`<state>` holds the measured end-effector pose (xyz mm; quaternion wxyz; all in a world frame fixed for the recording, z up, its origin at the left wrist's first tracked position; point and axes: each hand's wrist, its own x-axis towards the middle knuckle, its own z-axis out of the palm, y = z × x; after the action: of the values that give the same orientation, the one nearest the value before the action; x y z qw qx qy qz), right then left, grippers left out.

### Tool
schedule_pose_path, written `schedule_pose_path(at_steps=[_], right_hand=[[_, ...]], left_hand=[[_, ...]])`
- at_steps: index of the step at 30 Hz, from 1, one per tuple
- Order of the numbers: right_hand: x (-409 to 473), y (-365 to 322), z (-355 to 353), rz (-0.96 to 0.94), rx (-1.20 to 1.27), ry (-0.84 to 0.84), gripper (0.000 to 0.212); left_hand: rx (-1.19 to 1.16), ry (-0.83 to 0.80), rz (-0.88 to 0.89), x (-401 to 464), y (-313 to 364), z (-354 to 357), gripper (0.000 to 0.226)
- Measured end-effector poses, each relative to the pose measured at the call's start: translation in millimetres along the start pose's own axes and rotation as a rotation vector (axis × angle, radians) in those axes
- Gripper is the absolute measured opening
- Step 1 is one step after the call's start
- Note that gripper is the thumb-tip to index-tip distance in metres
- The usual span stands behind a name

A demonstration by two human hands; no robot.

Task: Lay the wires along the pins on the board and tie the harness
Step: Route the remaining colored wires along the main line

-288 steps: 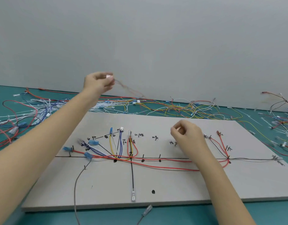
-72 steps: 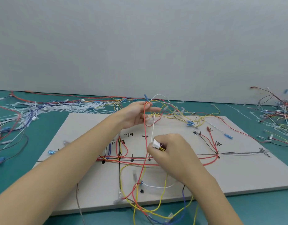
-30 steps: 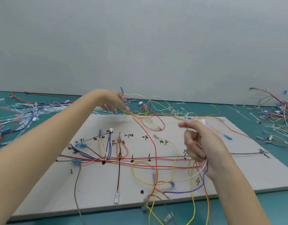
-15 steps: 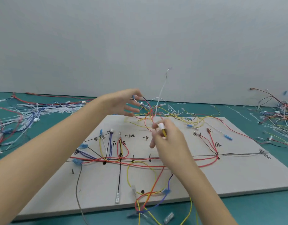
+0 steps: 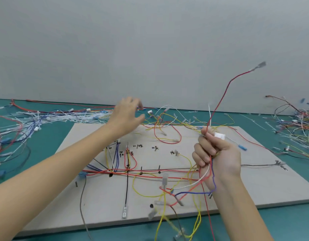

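Note:
A grey harness board [image 5: 265,185] lies on the green table, with black pins, handwritten labels and red, yellow, blue and black wires laid along its lines. My right hand [image 5: 218,157] is raised over the board's right half and grips a bundle of red, yellow, white and blue wires [image 5: 188,188] with a white connector [image 5: 219,136] at the top of the fist. One red wire with a clear terminal [image 5: 259,65] whips up above it. My left hand [image 5: 127,117] hovers with spread fingers over the board's far edge, holding nothing, next to a loose wire tangle [image 5: 167,122].
Heaps of loose wires and white cable ties lie at the far left [image 5: 28,122] and far right [image 5: 296,122] of the table. A grey wall stands behind. Wire ends with clear terminals [image 5: 178,230] hang over the board's near edge.
My right hand swung right and upward with the bundle, flinging a red wire end into the air. My left hand let the tangle go and opened over the far edge.

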<state>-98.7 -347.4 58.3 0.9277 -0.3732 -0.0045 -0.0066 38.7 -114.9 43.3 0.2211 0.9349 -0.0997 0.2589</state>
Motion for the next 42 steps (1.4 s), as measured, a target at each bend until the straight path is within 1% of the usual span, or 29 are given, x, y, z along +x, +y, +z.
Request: schedule_pose_path(at_steps=[1,2,3,5,6,7,9,12,14,16,18,20,22,24,25,26,27,29,30,32,33,34,35,36,37,38,39,40,42], right_hand=[[0.6,0.8,-0.1,0.029,0.025,0.0,0.014],[1.1,1.7,-0.1,0.06,0.041,0.002,0.012],[1.5,2.7,0.1,0.09,0.056,0.004,0.012],[1.7,5.4,-0.3,0.149,0.1,-0.006,0.012],[1.5,6.4,-0.9,0.175,0.127,-0.017,0.013],[1.4,6.9,-1.8,0.197,0.154,-0.028,0.015],[1.4,7.1,-4.8,0.231,0.201,-0.047,0.019],[1.7,6.2,-8.6,0.282,0.255,-0.071,0.021],[1.1,5.2,-9.2,0.318,0.259,-0.09,0.021],[-0.1,4.6,-8.2,0.352,0.224,-0.113,0.021],[-1.5,3.1,-6.7,0.367,0.166,-0.151,0.022],[-3.2,0.1,-5.8,0.39,0.084,-0.211,0.025],[-5.2,-3.2,-5.0,0.447,-0.046,-0.297,0.025],[-8.1,-6.1,-3.6,0.516,-0.218,-0.42,0.021],[-9.8,-7.3,-1.7,0.549,-0.309,-0.491,0.02],[-11.6,-8.4,1.1,0.574,-0.408,-0.562,0.02],[-13.5,-9.5,4.6,0.589,-0.516,-0.629,0.02],[-18.4,-11.8,12.8,0.581,-0.77,-0.736,0.021],[-20.8,-13.3,17.0,0.567,-0.897,-0.767,0.021],[-23.9,-16.6,22.7,0.54,-1.094,-0.762,0.021],[-24.3,-17.7,23.9,0.518,-1.165,-0.747,0.02],[-24.4,-18.2,24.4,0.486,-1.223,-0.729,0.018],[-24.6,-17.9,25.2,0.441,-1.264,-0.709,0.017],[-25.1,-17.1,26.7,0.393,-1.281,-0.692,0.016],[-25.9,-16.2,28.8,0.351,-1.277,-0.685,0.014],[-26.7,-15.2,31.2,0.32,-1.264,-0.689,0.012],[-27.0,-14.2,33.4,0.305,-1.255,-0.7,0.009],[-27.3,-12.8,35.3,0.299,-1.256,-0.71,0.01],[-27.4,-9.8,36.6,0.29,-1.237,-0.721,0.022]], left_hand=[[-0.14,-0.069,0.067,-5.5,7.9,0.7,0.01],[-0.253,-0.179,0.101,-11.2,16.2,2.4,0.01],[-0.306,-0.298,0.123,-15.9,24.0,6.0,0.014],[-0.278,-0.476,0.146,-20.4,33.3,15.8,0.021],[-0.239,-0.505,0.157,-20.6,35.2,21.8,0.02],[-0.201,-0.494,0.166,-19.3,35.8,27.6,0.016],[-0.108,-0.415,0.192,-14.5,35.3,34.1,0.008],[0.001,-0.317,0.153,-3.0,31.4,37.5,0.012],[0.001,-0.32,0.085,7.5,27.3,41.0,0.017],[0.012,-0.396,0.027,14.6,23.8,44.6,0.022],[-0.034,-0.452,-0.049,17.7,20.4,46.4,0.025],[-0.153,-0.43,-0.129,18.3,18.6,45.3,0.023],[-0.257,-0.369,-0.177,16.6,22.4,39.4,0.017],[-0.325,-0.248,-0.189,10.7,31.1,30.1,0.011],[-0.395,-0.229,-0.198,6.8,36.7,23.5,0.01],[-0.51,-0.27,-0.214,3.7,41.3,16.4,0.012],[-0.65,-0.37,-0.252,0.7,46.2,7.6,0.014],[-0.907,-0.642,-0.353,-5.4,55.9,-12.4,0.016],[-1.011,-0.73,-0.369,-7.2,57.9,-20.6,0.02],[-1.145,-0.768,-0.355,-9.2,58.0,-37.0,0.028],[-1.186,-0.778,-0.335,-11.4,56.2,-46.2,0.029],[-1.222,-0.827,-0.303,-14.8,52.3,-54.4,0.029],[-1.262,-0.946,-0.258,-19.6,49.7,-63.2,0.031],[-1.289,-1.129,-0.189,-26.1,48.0,-71.6,0.036],[-1.272,-1.316,-0.099,-34.1,46.4,-77.7,0.043],[-1.222,-1.45,0.001,-42.4,44.6,-81.2,0.047],[-1.164,-1.505,0.075,-50.3,43.9,-84.2,0.047],[-1.115,-1.5,0.1,-56.6,44.3,-87.3,0.043],[-1.064,-1.366,0.024,-64.9,48.3,-95.5,0.035]])
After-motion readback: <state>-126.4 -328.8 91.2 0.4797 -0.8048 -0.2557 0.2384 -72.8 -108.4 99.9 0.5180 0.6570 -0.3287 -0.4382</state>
